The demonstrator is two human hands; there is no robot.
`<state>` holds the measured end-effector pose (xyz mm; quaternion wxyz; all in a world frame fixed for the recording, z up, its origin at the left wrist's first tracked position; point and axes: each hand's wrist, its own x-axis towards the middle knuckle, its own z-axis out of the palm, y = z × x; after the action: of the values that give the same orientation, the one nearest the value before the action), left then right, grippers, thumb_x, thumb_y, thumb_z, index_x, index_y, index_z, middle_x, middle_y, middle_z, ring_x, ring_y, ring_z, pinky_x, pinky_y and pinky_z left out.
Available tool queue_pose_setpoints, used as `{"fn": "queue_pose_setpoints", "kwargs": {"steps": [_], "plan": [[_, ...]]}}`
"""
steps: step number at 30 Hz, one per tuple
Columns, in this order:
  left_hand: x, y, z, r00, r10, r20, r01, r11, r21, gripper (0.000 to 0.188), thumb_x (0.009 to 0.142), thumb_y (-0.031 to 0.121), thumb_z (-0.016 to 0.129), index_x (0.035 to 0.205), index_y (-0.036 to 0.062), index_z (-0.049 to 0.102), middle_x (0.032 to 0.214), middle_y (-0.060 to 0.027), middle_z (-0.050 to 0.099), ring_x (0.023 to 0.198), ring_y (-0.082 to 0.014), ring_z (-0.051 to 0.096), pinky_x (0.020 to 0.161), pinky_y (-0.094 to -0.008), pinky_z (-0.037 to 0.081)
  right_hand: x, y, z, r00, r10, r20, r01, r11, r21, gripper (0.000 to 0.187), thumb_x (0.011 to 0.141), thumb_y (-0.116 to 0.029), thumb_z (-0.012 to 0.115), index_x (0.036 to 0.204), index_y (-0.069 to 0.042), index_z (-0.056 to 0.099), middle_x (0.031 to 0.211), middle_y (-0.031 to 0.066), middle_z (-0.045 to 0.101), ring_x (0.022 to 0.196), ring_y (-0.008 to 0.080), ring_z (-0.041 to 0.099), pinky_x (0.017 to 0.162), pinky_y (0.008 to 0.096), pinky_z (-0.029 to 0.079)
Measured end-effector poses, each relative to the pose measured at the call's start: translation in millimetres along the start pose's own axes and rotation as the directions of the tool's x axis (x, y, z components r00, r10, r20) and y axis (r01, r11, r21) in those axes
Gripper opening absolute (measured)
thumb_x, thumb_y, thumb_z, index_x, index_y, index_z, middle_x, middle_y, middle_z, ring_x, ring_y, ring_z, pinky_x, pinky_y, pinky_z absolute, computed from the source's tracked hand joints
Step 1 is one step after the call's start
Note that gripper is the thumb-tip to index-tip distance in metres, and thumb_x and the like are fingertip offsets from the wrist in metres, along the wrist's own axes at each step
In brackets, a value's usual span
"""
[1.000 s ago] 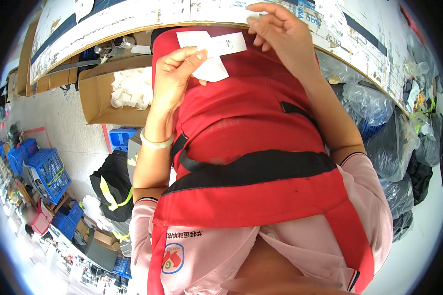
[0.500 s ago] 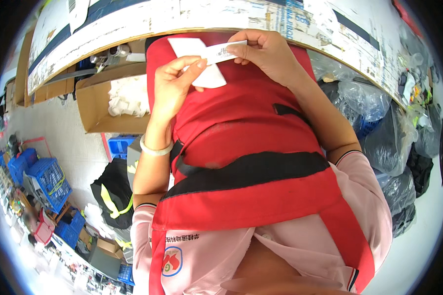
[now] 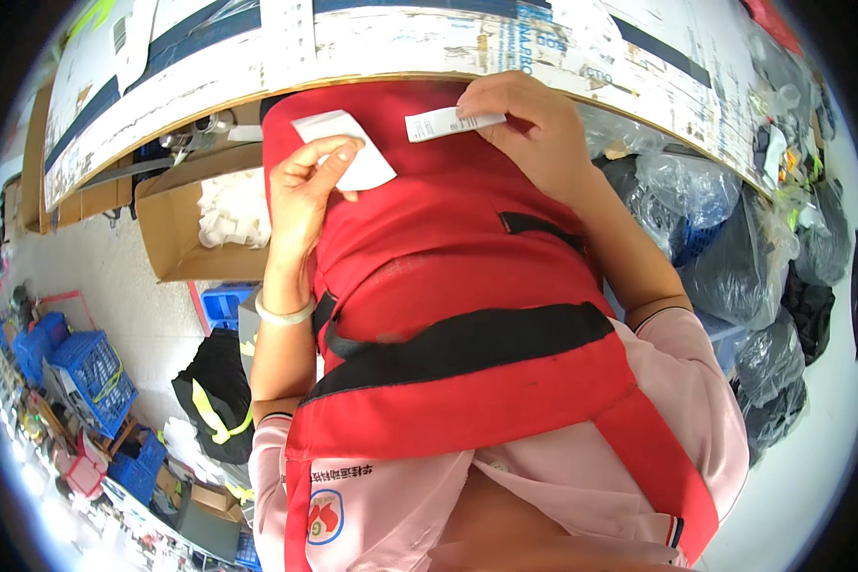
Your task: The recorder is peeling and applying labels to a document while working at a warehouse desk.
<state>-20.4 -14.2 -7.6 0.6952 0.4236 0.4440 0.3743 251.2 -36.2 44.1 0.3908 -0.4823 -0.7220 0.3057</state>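
Between the thumb and fingers of my left hand (image 3: 305, 186) is a white strip of paper (image 3: 364, 168), slanting from upper left to lower right. My right hand (image 3: 534, 129) pinches a small white printed label (image 3: 439, 123) by its right end; the label's left end sticks out free and small dark print shows on it. A gap separates the label from the strip. Both hands are held above the red apron (image 3: 429, 219) on my lap, just short of the table edge.
Ahead is a worn white table (image 3: 391, 43) with dark tape bands. Below its left side stands an open cardboard box (image 3: 176, 234) with white scraps (image 3: 234, 214). Clear plastic bags (image 3: 734, 276) crowd the right. Blue crates (image 3: 95, 377) and a black bag (image 3: 210, 396) are at the left.
My hands have moved apart: the left went left with the strip, and the label came away from the left fingers and now hangs from the right hand alone. The view shifted slightly.
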Motion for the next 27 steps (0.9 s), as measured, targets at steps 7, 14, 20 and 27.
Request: {"fn": "queue_pose_setpoints", "kwargs": {"steps": [7, 14, 20, 27], "plan": [[-3.5, -0.1, -4.7, 0.999, 0.021, -0.037, -0.021, 1.000, 0.014, 0.014, 0.088, 0.008, 0.065, 0.100, 0.0013, 0.070, 0.089, -0.0066, 0.069, 0.066, -0.0093, 0.061, 0.054, -0.0222, 0.050, 1.7, -8.1, 14.5, 0.977, -0.209, -0.037, 0.204, 0.973, -0.108, 0.026, 0.071, 0.006, 0.070, 0.092, -0.010, 0.068, 0.094, 0.0023, 0.065, 0.088, 0.0181, 0.062, 0.074, 0.0288, 0.051], [-13.4, -14.8, -61.6, 0.963, 0.002, -0.269, -0.014, 0.999, -0.042, 0.020, 0.089, 0.011, 0.063, 0.106, 0.0014, 0.066, 0.091, -0.0062, 0.068, 0.069, -0.0122, 0.062, 0.052, -0.0235, 0.046, -6.2, 10.6, -22.6, 0.974, 0.137, -0.178, -0.160, 0.980, -0.120, 0.012, 0.083, -0.003, 0.067, 0.095, -0.005, 0.068, 0.092, 0.0050, 0.066, 0.084, 0.0134, 0.062, 0.072, 0.0240, 0.049], [-11.5, -48.2, -154.0, 0.906, -0.082, -0.415, 0.037, 0.993, -0.115, 0.029, 0.092, 0.016, 0.060, 0.118, 0.0035, 0.061, 0.114, -0.0041, 0.064, 0.088, -0.0107, 0.062, 0.057, -0.0252, 0.051, -15.1, 95.4, -120.7, 0.763, 0.493, -0.417, -0.534, 0.845, 0.021, 0.017, 0.085, -0.016, 0.066, 0.099, -0.007, 0.070, 0.090, 0.0088, 0.066, 0.077, 0.0171, 0.060, 0.072, 0.0270, 0.048], [-19.2, -128.2, -290.8, 0.787, -0.357, -0.504, 0.259, 0.931, -0.256, 0.045, 0.096, 0.024, 0.054, 0.139, 0.0138, 0.043, 0.139, -0.0026, 0.046, 0.108, -0.0203, 0.054, 0.088, -0.0373, 0.046, -22.9, 121.6, -127.3, 0.783, 0.052, -0.620, -0.434, 0.760, -0.485, 0.027, 0.080, -0.022, 0.069, 0.105, -0.011, 0.067, 0.102, 0.0090, 0.064, 0.098, 0.0242, 0.058, 0.087, 0.0366, 0.045]]}}
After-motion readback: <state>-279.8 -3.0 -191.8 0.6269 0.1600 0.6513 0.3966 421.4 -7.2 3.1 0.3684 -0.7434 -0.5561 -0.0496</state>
